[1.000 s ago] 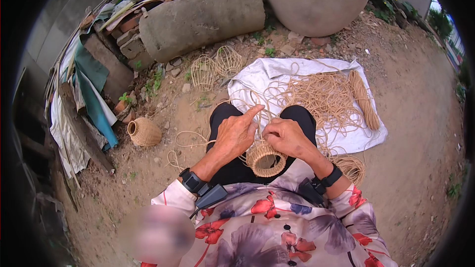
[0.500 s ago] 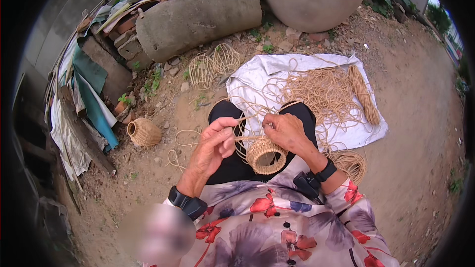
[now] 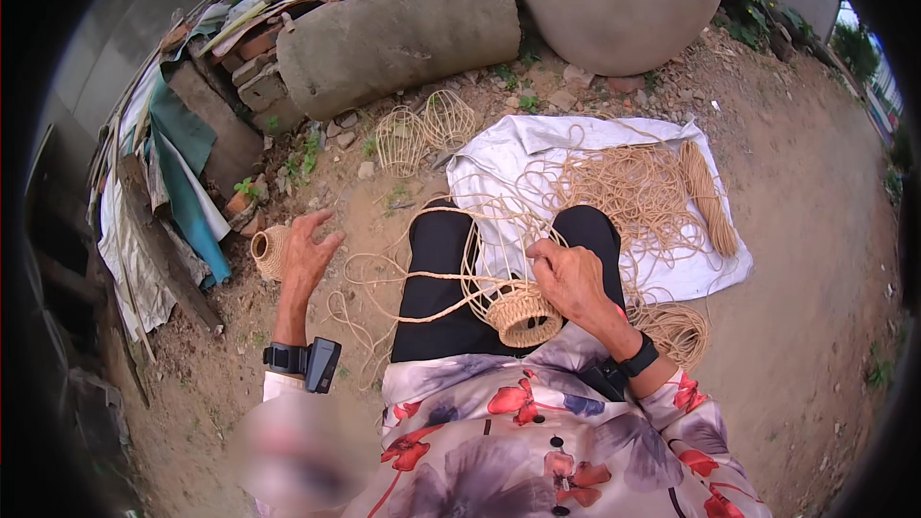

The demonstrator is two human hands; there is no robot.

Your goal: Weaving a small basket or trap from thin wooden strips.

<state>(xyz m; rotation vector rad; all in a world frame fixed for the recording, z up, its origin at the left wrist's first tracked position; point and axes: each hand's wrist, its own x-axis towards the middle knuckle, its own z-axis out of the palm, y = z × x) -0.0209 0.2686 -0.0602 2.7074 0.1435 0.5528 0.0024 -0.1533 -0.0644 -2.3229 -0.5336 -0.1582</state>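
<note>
My right hand (image 3: 573, 278) is closed on the side of a partly woven cord basket (image 3: 525, 318) resting over my lap. Its braided round rim faces me, while open frame ribs and loose cord loops (image 3: 436, 276) spread away over my dark trousers. Out to the left, my left hand (image 3: 309, 247) is open with fingers apart and nothing seen in it. Behind that hand, partly hidden by it, a fully woven small basket (image 3: 270, 251) lies on the dirt.
A white sheet (image 3: 484, 158) beyond my knees carries tangled tan cord (image 3: 614, 187) and a twisted hank (image 3: 708, 200). Coiled cord (image 3: 676, 331) lies right of my lap. Two bare frames (image 3: 399, 142) stand near a concrete cylinder (image 3: 403, 38). Boards and tarps line the left.
My left hand has left the cord at the basket and swung out to the left, opening. Cord loops now hang slack left of my lap. My right hand stays on the basket.
</note>
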